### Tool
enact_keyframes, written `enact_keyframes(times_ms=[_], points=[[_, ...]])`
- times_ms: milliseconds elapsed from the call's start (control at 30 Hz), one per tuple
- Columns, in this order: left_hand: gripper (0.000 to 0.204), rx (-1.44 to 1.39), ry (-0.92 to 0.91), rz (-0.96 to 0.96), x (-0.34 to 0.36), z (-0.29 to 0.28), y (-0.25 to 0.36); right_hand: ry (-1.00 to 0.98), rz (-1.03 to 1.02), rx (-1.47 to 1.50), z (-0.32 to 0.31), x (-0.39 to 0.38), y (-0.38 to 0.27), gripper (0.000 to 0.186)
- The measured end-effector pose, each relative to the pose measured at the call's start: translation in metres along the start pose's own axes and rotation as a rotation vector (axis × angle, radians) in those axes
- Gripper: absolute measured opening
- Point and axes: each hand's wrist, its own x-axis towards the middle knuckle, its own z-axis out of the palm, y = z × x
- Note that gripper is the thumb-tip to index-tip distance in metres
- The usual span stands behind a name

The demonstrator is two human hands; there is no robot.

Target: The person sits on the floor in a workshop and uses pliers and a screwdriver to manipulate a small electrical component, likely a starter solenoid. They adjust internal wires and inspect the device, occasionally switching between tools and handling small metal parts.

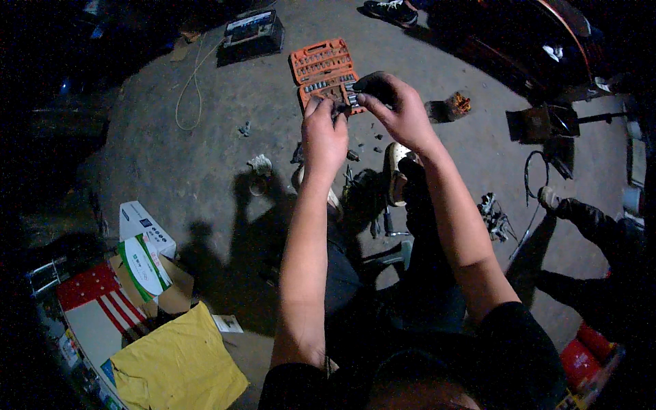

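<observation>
Both my hands are raised over an open orange socket case (320,53) on the floor, which holds rows of metal sockets. My left hand (324,141) is closed, its curled fingers around a small dark piece that is mostly hidden. Just right of it, my right hand (403,115) pinches what looks like a silver socket (353,99) between thumb and fingers, though it overlaps the case's contents. Small dark metal parts (352,155) lie on the floor beneath, near my white clog (398,174).
A battery (249,41) and looped cord stand behind left. Cardboard (173,296), white boxes and a yellow sack (174,362) are at lower left. Another person's leg (581,215) is at right, near hoses and a metal stand (540,124). A shoe (389,10) lies at the back.
</observation>
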Motion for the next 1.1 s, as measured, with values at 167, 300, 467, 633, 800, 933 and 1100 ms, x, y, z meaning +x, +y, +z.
enact_keyframes(times_ms=[167, 300, 467, 633, 800, 933, 1100], points=[[0.022, -0.555, -0.231, -0.179, 0.000, -0.003, -0.032, -0.191, 0.071, 0.085, -0.010, 0.000, -0.015, 0.032], [0.023, -0.680, -0.370, -0.306, -0.004, -0.009, -0.029, -0.184, -0.089, -0.008, -0.011, 0.002, -0.005, 0.019], [0.020, -0.626, -0.459, -0.498, -0.004, -0.014, -0.013, -0.077, -0.173, -0.069, -0.005, -0.006, -0.007, 0.023], [0.015, -0.602, -0.256, -0.241, -0.006, -0.003, -0.024, -0.040, -0.200, -0.117, 0.004, -0.001, -0.017, 0.023], [0.018, -0.019, 0.002, 0.040, -0.004, 0.014, 0.006, 0.161, 0.039, -0.080, 0.013, 0.004, 0.021, 0.026], [0.021, 0.141, 0.089, 0.224, 0.001, 0.030, 0.004, 0.161, 0.337, 0.279, 0.011, 0.018, 0.064, 0.043], [0.025, -0.082, 0.273, -0.026, 0.003, 0.016, 0.020, 0.159, 0.524, 0.952, 0.032, -0.001, 0.030, 0.031]])
